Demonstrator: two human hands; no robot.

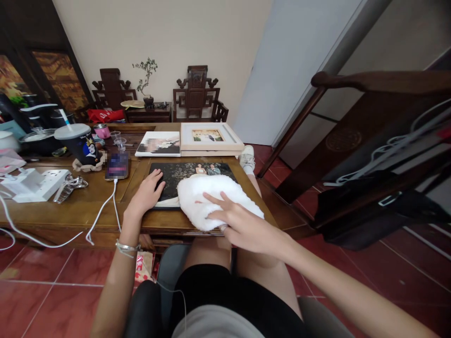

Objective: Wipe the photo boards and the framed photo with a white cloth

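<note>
A dark photo album [171, 175] with a picture of people on its cover lies flat near the table's front edge. My left hand [147, 190] rests on its left side, fingers stretched out and lying flat. Over the album's right part and front edge spreads a fluffy white cloth [192, 195], covering much of the cover. My right hand [236, 218] presses on this cloth and grips it, with two fingers out on top and the others partly hidden in its folds.
Behind the album lie a white-framed picture [230, 136] and a white photo panel [169, 141]. To the left are a charging phone [117, 165], a dark cup with a straw [79, 148], a power strip [45, 185] and cables. A wooden chair [338, 136] stands right.
</note>
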